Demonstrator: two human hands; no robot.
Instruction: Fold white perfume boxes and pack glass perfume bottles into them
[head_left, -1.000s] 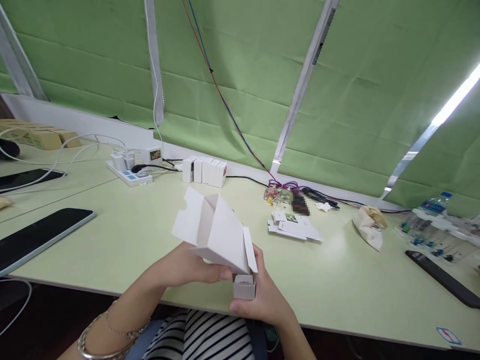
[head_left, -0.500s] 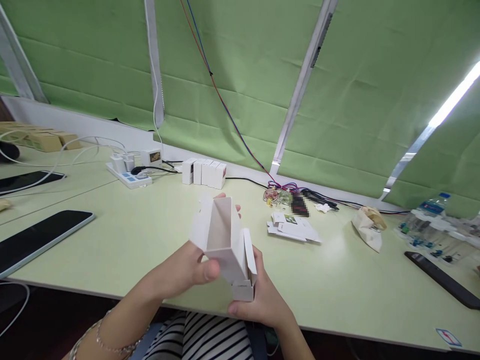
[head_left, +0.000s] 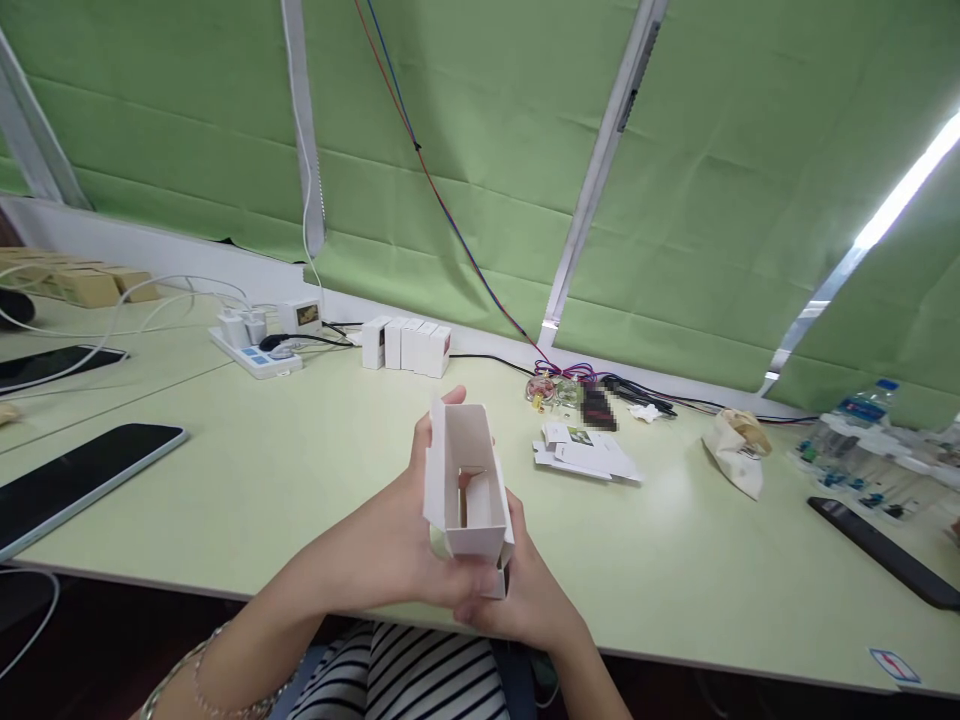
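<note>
A small white cardboard box is between my hands above the table's front edge. Its open top faces me with a flap standing up on the left, and a gap shows through the far end inside. My left hand wraps round the left side, thumb across the front. From the right and below, my right hand grips the lower end; some of its fingers are hidden behind the cardboard. Flattened white box blanks lie on the table beyond my right hand.
A row of white boxes stands at the back near a power strip. Phones lie at left, and a dark flat device at right. Cables, a crumpled bag and a bottle are along the back.
The box has turned more upright, and its opening has moved slightly right and down. My left hand has closed round it, its thumb coming nearer my right hand.
</note>
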